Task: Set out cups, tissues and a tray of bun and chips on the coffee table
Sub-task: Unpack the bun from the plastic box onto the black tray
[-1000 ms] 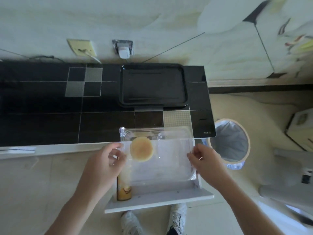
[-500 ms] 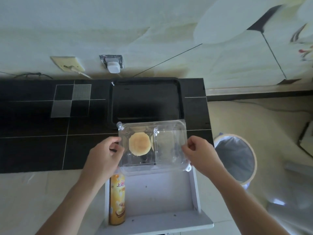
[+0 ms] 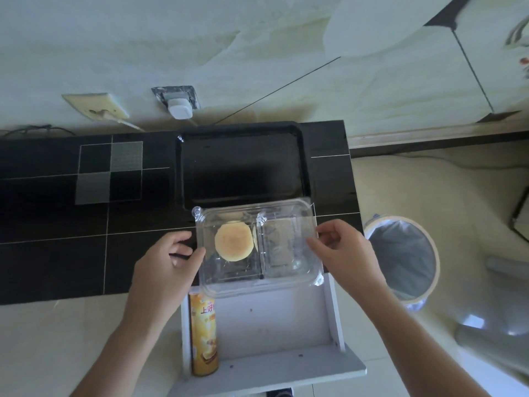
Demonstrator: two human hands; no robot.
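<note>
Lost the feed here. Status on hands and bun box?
Left hand and right hand pinch the clear box at its sides. Bun inside, left half. Box above counter edge, black tray just behind. Chips can in drawer.

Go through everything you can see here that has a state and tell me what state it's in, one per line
Clear container: lid closed, held above the counter edge and the drawer.
Bun: inside the container's left compartment.
Left hand: pinches the container's left edge.
Right hand: pinches its right edge.
Drawer: pulled open.
Chips can: lying on its side in the drawer.
Black tray: empty, flat on the counter.
Bin: open, lined with a bag.
</note>
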